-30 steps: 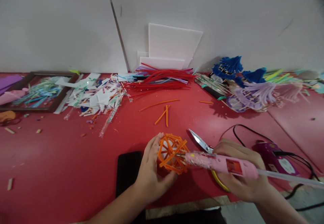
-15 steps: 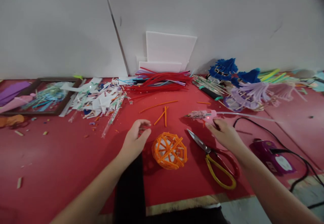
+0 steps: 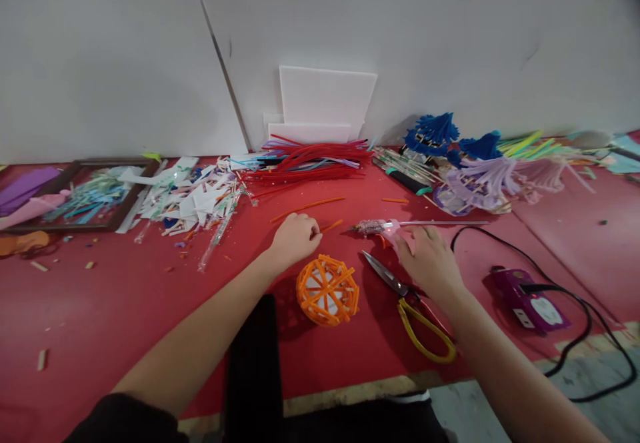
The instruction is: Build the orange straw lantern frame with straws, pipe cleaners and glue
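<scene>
My left hand (image 3: 297, 238) is over the short orange sticks (image 3: 332, 225) behind the orange ball, its fingers curled down; what they hold, if anything, is hidden. An orange lattice ball (image 3: 327, 289) with white inside rests on the red table. My right hand (image 3: 430, 256) lies against the pink glue gun (image 3: 393, 228), fingers spread over its rear part, thumb beside it. The gun's tip points left. Scissors (image 3: 395, 281) with one yellow and one red handle lie partly beneath my right wrist.
Red stems (image 3: 315, 163) are piled at the back before white boards (image 3: 327, 96). White scraps (image 3: 197, 196) and a brown frame (image 3: 123, 206) lie left. Blue (image 3: 435, 133) and lilac pieces (image 3: 475, 179) stand back right. A purple box (image 3: 530, 303) with a black cable sits right.
My left hand has moved right and forward onto the short orange sticks, its fingers closing. My right hand has come forward over the glue gun. The view has shifted slightly.
</scene>
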{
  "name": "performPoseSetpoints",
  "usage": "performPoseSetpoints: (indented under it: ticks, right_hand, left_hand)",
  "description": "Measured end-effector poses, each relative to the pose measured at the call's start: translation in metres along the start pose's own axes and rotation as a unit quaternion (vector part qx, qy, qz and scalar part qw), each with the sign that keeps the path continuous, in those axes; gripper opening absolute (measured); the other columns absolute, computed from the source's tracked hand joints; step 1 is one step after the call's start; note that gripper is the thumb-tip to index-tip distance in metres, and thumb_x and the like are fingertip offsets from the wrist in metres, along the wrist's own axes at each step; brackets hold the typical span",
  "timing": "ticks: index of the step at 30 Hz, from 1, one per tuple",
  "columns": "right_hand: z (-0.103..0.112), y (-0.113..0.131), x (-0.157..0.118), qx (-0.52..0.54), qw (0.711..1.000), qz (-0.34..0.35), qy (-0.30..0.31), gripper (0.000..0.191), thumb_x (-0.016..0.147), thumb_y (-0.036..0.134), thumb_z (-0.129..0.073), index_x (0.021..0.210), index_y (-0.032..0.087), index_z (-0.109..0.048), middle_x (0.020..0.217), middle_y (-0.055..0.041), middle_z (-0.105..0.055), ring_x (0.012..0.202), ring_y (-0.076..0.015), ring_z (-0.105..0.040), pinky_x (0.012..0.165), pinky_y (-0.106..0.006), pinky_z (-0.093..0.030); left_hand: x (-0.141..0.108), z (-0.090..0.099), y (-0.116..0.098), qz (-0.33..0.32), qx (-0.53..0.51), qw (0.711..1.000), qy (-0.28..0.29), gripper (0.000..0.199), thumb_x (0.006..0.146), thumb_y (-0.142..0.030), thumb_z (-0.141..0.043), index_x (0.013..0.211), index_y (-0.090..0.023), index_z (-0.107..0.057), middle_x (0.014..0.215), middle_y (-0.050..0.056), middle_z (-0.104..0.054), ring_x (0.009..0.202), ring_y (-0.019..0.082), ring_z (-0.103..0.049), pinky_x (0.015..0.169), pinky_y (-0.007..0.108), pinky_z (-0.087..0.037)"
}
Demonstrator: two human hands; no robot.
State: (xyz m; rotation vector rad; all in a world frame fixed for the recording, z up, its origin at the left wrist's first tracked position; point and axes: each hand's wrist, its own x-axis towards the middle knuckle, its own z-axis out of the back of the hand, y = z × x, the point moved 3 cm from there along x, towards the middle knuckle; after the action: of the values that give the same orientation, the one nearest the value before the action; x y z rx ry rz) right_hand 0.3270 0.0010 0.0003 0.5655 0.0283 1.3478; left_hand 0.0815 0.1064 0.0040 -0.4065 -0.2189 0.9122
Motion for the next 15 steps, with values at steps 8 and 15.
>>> performPoseSetpoints:
  ticks: [8,15]
  right_hand:
    - [0.018,0.058,0.016,0.233,0.971,0.011,0.050,0.036,0.087,0.044,-0.057,0.111,0.018,-0.064,0.089,-0.0075,-0.073,0.077,-0.0189,-0.069,0.065,-0.031,-0.056]
    - [0.036,0.101,0.015,0.379,0.923,0.046,0.047,0.011,0.082,0.031,-0.067,0.084,0.021,-0.071,0.081,-0.0032,-0.074,0.073,-0.0166,-0.068,0.067,-0.030,-0.055]
  left_hand:
    - [-0.007,0.057,-0.012,-0.073,0.014,0.997,-0.008,0.013,0.091,-0.019,-0.052,0.091,-0.017,-0.065,0.091,0.007,-0.069,0.088,0.022,-0.060,0.079,0.033,-0.044]
    - [-0.030,0.096,-0.034,-0.121,-0.078,0.988,-0.060,0.014,0.089,-0.027,-0.057,0.084,-0.019,-0.068,0.083,0.000,-0.071,0.080,0.015,-0.061,0.078,0.027,-0.045]
